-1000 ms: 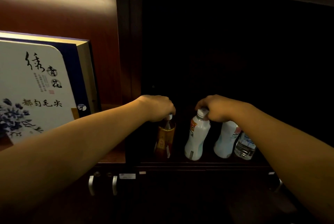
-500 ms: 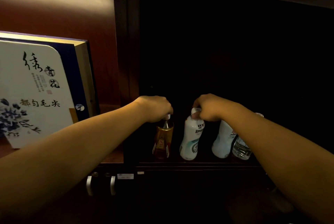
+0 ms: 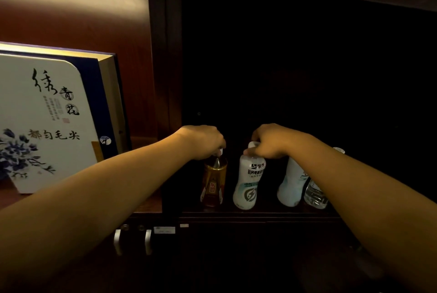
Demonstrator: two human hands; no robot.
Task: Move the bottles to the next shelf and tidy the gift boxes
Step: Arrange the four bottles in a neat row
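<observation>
Left hand clenched on the amber bottle's cap, right hand gripping the white bottle's neck, both near the dark shelf's front edge. Two more bottles, seemingly, sit half hidden behind the right forearm. Gift box stands left, cut off.

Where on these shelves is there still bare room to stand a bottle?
In the lit shelf, a strip of bare wood lies between the gift box and the dark divider. The dark shelf is crowded along its front: amber bottle, white bottle, second white bottle and clear bottle. Behind them it is too dark to tell.
</observation>
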